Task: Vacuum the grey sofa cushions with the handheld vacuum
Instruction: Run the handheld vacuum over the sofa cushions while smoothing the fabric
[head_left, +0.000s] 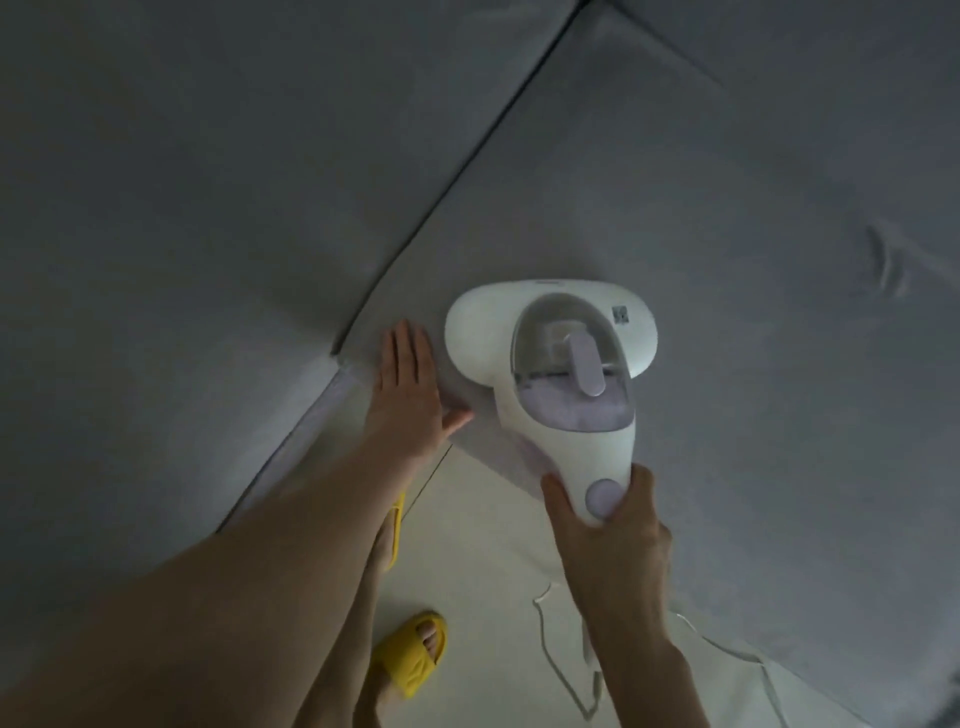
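The right hand (613, 530) grips the handle of the white vacuum (550, 358), fingers and thumb curled round it on either side of a round lilac button (602, 496) that sits between thumb and fingers. Ahead of those fingers the vacuum's body widens into a clear dust cup with a lilac latch, and beyond that its broad flat head lies on the grey cushion (727, 234), near the cushion's front corner. A white cord (550, 660) trails back from under the right wrist across the pale floor (483, 545).

The left hand (410, 395) lies flat on the same cushion, fingers straight and together, holding nothing; its palm presses the fabric at the corner. The thumb points toward the vacuum's neck, and the fingertips sit just beside the left edge of the head without clearly touching it. Just past the left fingertips runs the dark seam (441, 192) that splits this cushion from the next cushion (182, 208).

Below the left forearm, two feet in yellow slippers (410, 660) stand on the floor, one partly hidden behind the arm.
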